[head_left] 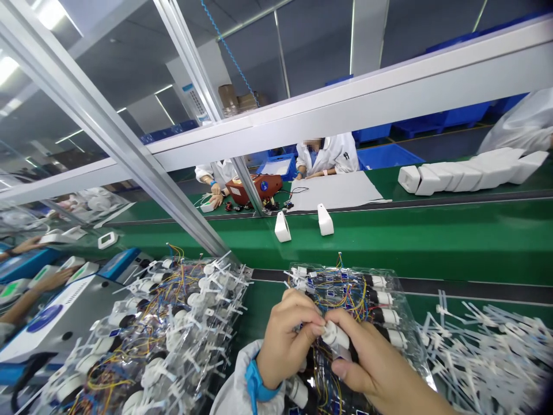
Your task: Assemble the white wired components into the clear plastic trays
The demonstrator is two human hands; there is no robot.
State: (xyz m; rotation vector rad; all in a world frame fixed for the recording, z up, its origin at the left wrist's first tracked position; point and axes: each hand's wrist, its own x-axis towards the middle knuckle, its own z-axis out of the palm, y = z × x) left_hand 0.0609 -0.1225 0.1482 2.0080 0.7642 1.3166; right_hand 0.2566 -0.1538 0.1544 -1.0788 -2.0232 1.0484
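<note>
A white cylindrical part (335,336) is held between both hands at the lower middle of the head view. My right hand (367,357) wraps its thumb and fingers round the part's body. My left hand (290,334), with a blue band at the wrist, pinches at the part's upper left end. Under both hands lies a clear plastic tray (404,288) with white and black cylindrical parts, small blue boards and yellow, red and blue wires.
Wired parts (173,323) fill trays at left; white tube pieces (488,351) lie at right. Two white housings (282,227) stand on the green conveyor (389,236). A metal frame post (190,213) slants down at left. People in white coats work across the line.
</note>
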